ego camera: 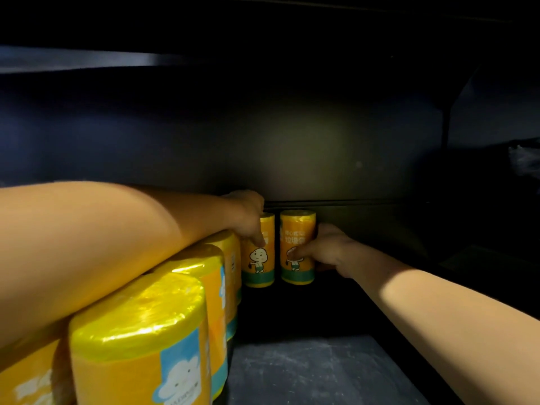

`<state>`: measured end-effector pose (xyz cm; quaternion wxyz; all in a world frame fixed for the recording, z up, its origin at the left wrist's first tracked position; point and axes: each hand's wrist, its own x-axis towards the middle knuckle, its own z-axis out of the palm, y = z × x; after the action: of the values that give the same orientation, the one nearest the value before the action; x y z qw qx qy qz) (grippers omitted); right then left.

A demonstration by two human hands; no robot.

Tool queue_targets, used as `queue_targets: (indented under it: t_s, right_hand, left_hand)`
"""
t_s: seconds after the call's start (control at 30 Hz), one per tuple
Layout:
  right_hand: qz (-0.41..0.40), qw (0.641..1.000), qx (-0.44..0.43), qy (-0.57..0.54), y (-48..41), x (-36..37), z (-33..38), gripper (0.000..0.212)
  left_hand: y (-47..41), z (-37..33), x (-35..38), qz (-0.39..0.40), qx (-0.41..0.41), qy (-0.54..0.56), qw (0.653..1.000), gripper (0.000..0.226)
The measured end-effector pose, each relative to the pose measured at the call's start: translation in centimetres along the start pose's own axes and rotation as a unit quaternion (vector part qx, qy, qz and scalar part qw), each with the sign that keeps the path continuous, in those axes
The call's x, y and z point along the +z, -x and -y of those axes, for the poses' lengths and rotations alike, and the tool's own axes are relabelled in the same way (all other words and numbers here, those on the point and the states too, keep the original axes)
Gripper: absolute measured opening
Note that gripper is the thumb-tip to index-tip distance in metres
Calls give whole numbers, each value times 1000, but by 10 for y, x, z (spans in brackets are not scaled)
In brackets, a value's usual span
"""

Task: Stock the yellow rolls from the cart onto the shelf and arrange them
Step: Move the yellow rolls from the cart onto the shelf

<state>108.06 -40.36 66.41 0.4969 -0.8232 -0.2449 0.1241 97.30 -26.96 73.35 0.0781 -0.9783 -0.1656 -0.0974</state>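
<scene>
Two yellow rolls with a cartoon figure and a green band stand upright at the back of a dark shelf (321,372). My left hand (248,220) reaches over from the left and grips the left roll (261,258) from its top and side. My right hand (324,249) holds the right roll (296,247), thumb across its front and fingers behind it. A narrow gap separates the two rolls. A row of several larger yellow rolls (140,340) runs along the left from front to back, under my left forearm.
The shelf's dark back wall (321,147) stands just behind the two rolls. Another shelf board (87,58) hangs overhead. A dusty bare patch of shelf floor lies at the front right. A dim side panel (444,127) closes the right.
</scene>
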Motion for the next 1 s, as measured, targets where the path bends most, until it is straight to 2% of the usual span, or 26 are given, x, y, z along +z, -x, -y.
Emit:
queue_targets:
  t_s: [0.2,0.33,0.47,0.63,0.77,0.9,1.0]
  right_hand:
    - [1,1000,-20,7,7,-1,-2,61]
    - [23,997,-44,63,15,-3,-3,57]
    - [26,991,-40,126,39,-17,8,56]
    - [-22,987,-52,148,69,-29,15,63]
    - [-43,994,-54,84,103,-34,21,72]
    - [-52,996,-67,-17,144,-36,10,55]
    - [-52,992,-115,-27,182,-31,5,43]
  left_hand:
    - [-3,2,-5,7,-7,3,1000,63]
    - [-2,2,-18,48,-16,9,999,49]
    - [11,-3,-39,85,-31,19,996,59]
    - [44,-14,-67,56,-10,46,997,65]
    - [81,-19,-74,1,4,67,998,56]
    - [124,-21,-76,-25,14,86,996,53]
    - [167,-21,-80,-105,22,153,982,49]
